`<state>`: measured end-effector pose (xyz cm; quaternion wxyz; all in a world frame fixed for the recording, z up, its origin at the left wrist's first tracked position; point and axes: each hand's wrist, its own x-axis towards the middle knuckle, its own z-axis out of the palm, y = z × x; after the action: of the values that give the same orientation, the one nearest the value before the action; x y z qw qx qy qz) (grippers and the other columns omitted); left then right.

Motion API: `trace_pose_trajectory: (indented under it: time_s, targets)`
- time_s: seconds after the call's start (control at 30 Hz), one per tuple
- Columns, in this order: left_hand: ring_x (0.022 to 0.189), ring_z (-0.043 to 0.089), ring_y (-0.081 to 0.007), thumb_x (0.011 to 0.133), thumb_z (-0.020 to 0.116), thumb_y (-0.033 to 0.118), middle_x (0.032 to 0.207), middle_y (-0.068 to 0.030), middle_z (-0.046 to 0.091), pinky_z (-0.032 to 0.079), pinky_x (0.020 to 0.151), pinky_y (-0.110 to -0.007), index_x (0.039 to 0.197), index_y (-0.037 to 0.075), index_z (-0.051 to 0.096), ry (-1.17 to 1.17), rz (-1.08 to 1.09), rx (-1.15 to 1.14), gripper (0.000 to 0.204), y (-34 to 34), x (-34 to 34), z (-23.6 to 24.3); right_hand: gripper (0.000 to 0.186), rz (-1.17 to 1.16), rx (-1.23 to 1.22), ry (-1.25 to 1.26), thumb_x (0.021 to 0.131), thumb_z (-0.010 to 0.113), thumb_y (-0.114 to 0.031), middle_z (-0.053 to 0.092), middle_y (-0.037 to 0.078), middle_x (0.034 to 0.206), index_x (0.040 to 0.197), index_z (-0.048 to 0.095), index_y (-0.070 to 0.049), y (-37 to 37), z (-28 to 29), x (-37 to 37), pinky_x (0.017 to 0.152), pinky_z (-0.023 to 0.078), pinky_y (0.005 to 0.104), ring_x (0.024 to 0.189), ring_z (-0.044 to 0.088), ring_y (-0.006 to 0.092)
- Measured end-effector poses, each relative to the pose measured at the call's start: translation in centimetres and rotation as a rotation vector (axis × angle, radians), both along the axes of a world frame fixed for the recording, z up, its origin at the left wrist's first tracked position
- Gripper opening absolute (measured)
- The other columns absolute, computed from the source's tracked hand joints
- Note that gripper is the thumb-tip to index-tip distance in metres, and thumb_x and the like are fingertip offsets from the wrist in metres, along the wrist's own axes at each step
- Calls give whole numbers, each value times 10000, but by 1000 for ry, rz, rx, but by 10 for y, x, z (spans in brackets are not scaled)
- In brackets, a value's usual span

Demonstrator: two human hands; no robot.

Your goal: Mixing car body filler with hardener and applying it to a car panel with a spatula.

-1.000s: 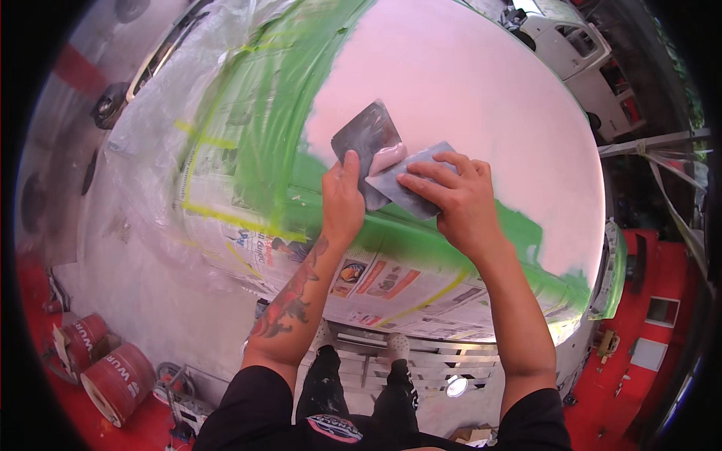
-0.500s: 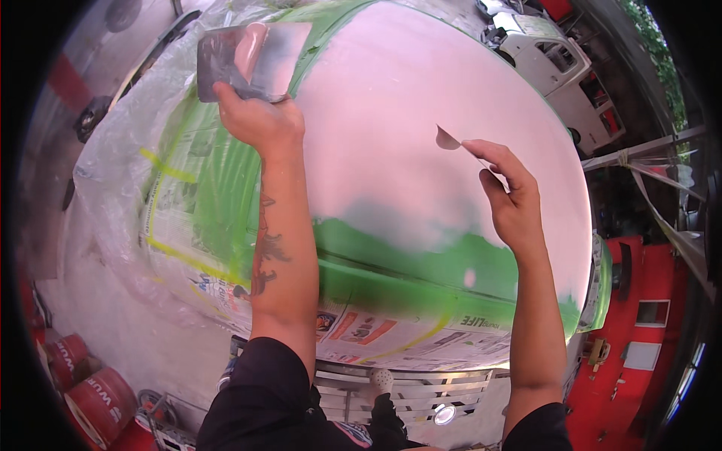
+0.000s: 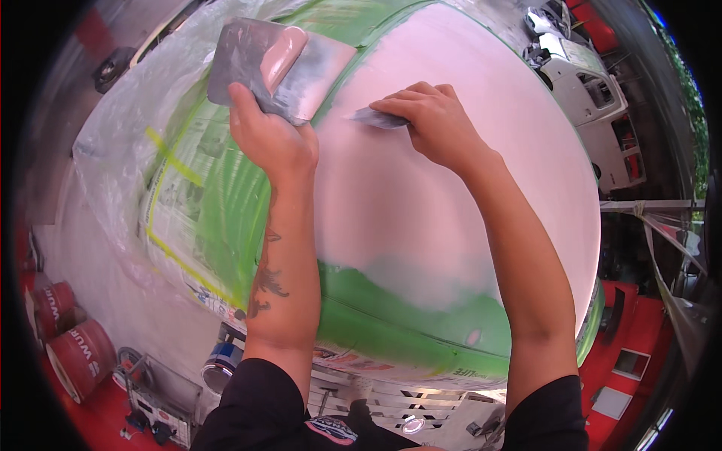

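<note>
Pink paste [image 3: 284, 57] sits on a grey plate [image 3: 235, 66], left hand [image 3: 271, 139] clamped on its edge; right hand [image 3: 435, 122] closed round a spreader [image 3: 381, 119]. Can't see inside the red drums [image 3: 80, 361].

Left hand [image 3: 272, 143] gripping, thumb extended; right hand [image 3: 440, 124] angled leftward.

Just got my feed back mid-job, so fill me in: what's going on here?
The person's left hand holds up a flat grey plate carrying a thick ridge of pink putty. The right hand grips a thin grey spreader over the left part of a pink-coated vehicle panel; its edge looks to be touching the surface, though contact is hard to confirm. Green paint shows along the panel's near edge, with yellow tape and clear plastic sheeting at left.
</note>
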<state>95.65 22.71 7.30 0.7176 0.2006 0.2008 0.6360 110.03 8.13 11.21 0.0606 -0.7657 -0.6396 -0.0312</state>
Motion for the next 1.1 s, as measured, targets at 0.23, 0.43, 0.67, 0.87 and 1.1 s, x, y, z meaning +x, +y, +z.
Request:
trace_pose_trajectory:
  time_s: [0.23,0.43,0.67,0.87,1.1]
  targets:
    - [1048,668,-235,1104,447,339,1203,-144,636,576,876,-345,1249,-75,573,-7,9,-9,457,9,-2,-3,573,88,-136,80,723,588,140,745,-40,1177,1164,755,-186,-32,-4,-5,1018,381,423,1167,625,195]
    - [1164,662,-287,1111,426,313,1312,-186,615,580,984,-416,1320,-95,545,101,-15,-78,474,8,-6,-3,526,107,-95,67,720,610,128,739,-71,1160,1108,758,-195,-27,23,24,1068,366,433,1139,629,200]
    - [1044,687,-238,1106,440,326,1196,-154,659,599,870,-348,1242,-87,579,59,5,8,457,8,-3,-2,620,243,-120,80,708,535,209,731,-5,1210,1158,760,-155,43,-12,28,1114,324,454,1178,617,199]
    - [1144,670,-287,1116,409,308,1289,-177,629,583,979,-412,1308,-94,550,118,-20,35,467,10,-8,-3,549,161,-288,38,732,536,165,748,-42,1132,1062,786,-196,7,13,38,1136,319,479,1161,614,197]
    - [952,664,-189,1088,470,336,1127,-102,658,561,816,-319,1168,-55,602,100,-12,33,420,6,2,-5,714,180,-92,61,637,469,256,749,-12,1172,1114,778,-177,54,-11,45,1149,306,408,1171,617,218]
